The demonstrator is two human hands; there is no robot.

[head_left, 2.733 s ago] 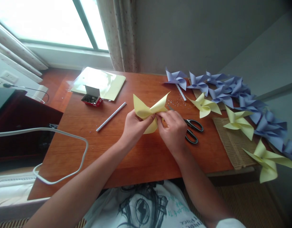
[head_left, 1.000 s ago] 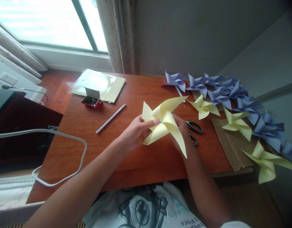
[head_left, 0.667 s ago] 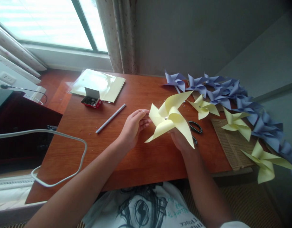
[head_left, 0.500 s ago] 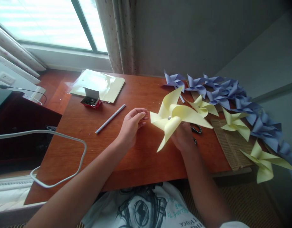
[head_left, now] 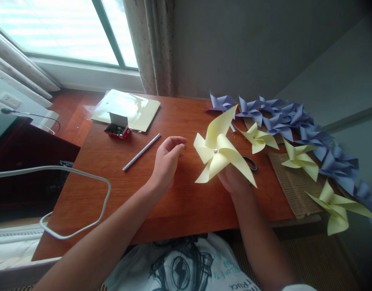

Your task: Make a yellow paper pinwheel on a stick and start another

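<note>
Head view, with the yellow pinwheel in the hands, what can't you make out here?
Head view only:
- Right hand: mostly hidden behind the held pinwheel; its grip cannot be seen.
- Scissors: only one handle loop shows past the pinwheel.
- Red box: contents too small to identify.
- Purple pinwheels: they overlap, so no count.
- Left hand: curled, apart from the pinwheel; whether it pinches anything is too small to tell.

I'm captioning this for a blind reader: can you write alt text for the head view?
The right hand holds up a yellow paper pinwheel over a wooden table; the left hand hovers beside it, empty. More yellow and purple pinwheels line the table's right side.
</note>
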